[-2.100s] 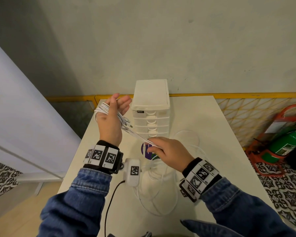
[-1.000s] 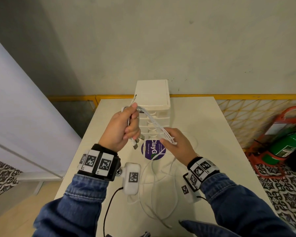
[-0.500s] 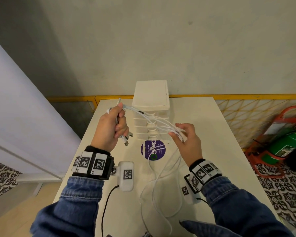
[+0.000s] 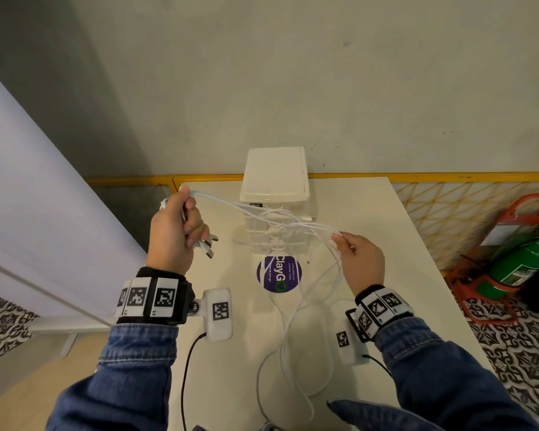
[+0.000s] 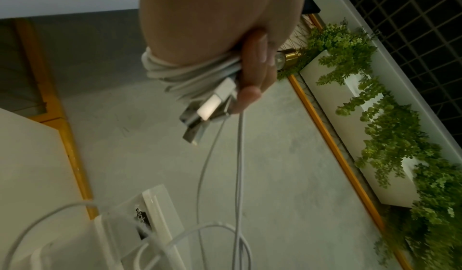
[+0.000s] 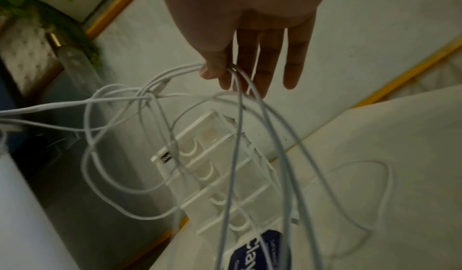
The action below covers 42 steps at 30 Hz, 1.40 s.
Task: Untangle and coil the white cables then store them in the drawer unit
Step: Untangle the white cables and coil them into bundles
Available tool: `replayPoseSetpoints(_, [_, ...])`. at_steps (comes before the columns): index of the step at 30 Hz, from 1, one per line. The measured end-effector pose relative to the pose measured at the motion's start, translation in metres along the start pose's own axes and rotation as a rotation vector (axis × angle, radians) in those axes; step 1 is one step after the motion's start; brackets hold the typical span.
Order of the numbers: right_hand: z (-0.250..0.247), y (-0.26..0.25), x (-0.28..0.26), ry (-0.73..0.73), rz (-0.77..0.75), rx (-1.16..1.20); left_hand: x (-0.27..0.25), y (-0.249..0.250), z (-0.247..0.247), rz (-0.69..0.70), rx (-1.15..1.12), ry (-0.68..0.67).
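Observation:
Several white cables [image 4: 262, 213] stretch between my two hands, across the front of the white drawer unit [image 4: 274, 181]. My left hand [image 4: 181, 225] grips a wound bundle of them, held up left of the unit, with USB plugs [image 4: 209, 245] sticking out below the fist. In the left wrist view the cables [image 5: 175, 72] wrap round the hand [image 5: 250, 72]. My right hand [image 4: 355, 256] pinches several strands between thumb and forefinger, with the other fingers [image 6: 292, 60] straight. Loose loops [image 4: 293, 337] hang down to the table [image 4: 371, 213]. The drawers [image 6: 212, 155] look shut.
A round purple sticker [image 4: 279, 273] lies on the table in front of the unit. A white panel [image 4: 28, 213] stands at the left. At the right, on the floor, a green fire extinguisher [image 4: 523, 262] sits in a red stand. A yellow rail [image 4: 417, 176] runs behind the table.
My hands have drawn apart: the left moved left and up with its bundle, the right moved right. The strands between them now span the unit's front.

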State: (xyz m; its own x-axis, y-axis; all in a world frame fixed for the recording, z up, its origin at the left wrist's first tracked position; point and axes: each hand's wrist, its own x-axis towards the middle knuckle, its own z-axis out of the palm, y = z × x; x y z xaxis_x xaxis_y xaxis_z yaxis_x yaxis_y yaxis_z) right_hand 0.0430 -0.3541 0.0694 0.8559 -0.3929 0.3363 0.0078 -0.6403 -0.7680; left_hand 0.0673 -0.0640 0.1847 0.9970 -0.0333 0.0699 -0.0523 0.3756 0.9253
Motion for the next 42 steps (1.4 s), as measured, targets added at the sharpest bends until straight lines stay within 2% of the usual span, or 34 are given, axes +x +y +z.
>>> replayPoseSetpoints(4, [-0.006, 0.035, -0.002, -0.156, 0.261, -0.244, 0.002, 0.004, -0.011, 0.027, -0.067, 0.077])
replayPoseSetpoints(9, [-0.013, 0.093, -0.011, -0.386, 0.535, -0.498, 0.003, 0.006, -0.017, 0.064, -0.094, 0.078])
replayPoseSetpoints(14, [-0.021, 0.121, -0.024, -0.411, 0.756, -0.579, 0.004, 0.008, -0.022, 0.094, -0.267, 0.114])
replayPoseSetpoints(17, [-0.024, 0.121, -0.031, -0.422, 0.792, -0.606, 0.005, 0.009, -0.018, 0.073, -0.244, 0.006])
replayPoseSetpoints(19, [-0.021, 0.102, -0.025, -0.434, 0.727, -0.626, 0.005, 0.006, -0.006, 0.025, -0.174, -0.126])
replayPoseSetpoints(21, [-0.014, 0.075, -0.017, -0.342, 0.555, -0.537, 0.004, 0.003, 0.009, -0.038, -0.111, -0.228])
replayPoseSetpoints(22, [-0.012, 0.059, -0.014, -0.242, 0.425, -0.417, 0.002, 0.001, 0.016, -0.065, -0.084, -0.26])
replayPoseSetpoints(24, [-0.01, 0.023, -0.008, -0.049, 0.058, -0.117, -0.001, -0.003, 0.029, -0.099, -0.04, -0.321])
replayPoseSetpoints(25, [-0.009, 0.002, -0.006, -0.038, -0.105, 0.012, -0.003, -0.004, 0.034, -0.115, -0.024, -0.357])
replayPoseSetpoints(26, [-0.006, -0.019, -0.004, -0.087, -0.229, 0.11, -0.006, -0.005, 0.038, -0.135, -0.01, -0.394])
replayPoseSetpoints(28, [0.005, -0.052, -0.003, -0.271, -0.348, 0.188, -0.01, -0.005, 0.047, -0.169, -0.001, -0.455])
replayPoseSetpoints(30, [0.021, -0.065, -0.005, -0.419, -0.332, 0.198, -0.012, -0.003, 0.053, -0.175, -0.011, -0.488])
replayPoseSetpoints(32, [0.034, -0.063, -0.011, -0.481, -0.29, 0.192, -0.014, 0.0, 0.055, -0.166, -0.034, -0.505])
replayPoseSetpoints(35, [0.041, -0.048, -0.018, -0.425, -0.246, 0.142, -0.016, 0.005, 0.05, -0.141, -0.067, -0.496])
replayPoseSetpoints(39, [0.036, -0.037, -0.018, -0.303, -0.247, 0.056, -0.015, 0.005, 0.038, -0.112, -0.122, -0.401])
replayPoseSetpoints(42, [0.027, -0.036, -0.015, -0.158, -0.116, 0.255, -0.014, 0.002, 0.03, -0.094, -0.145, -0.316])
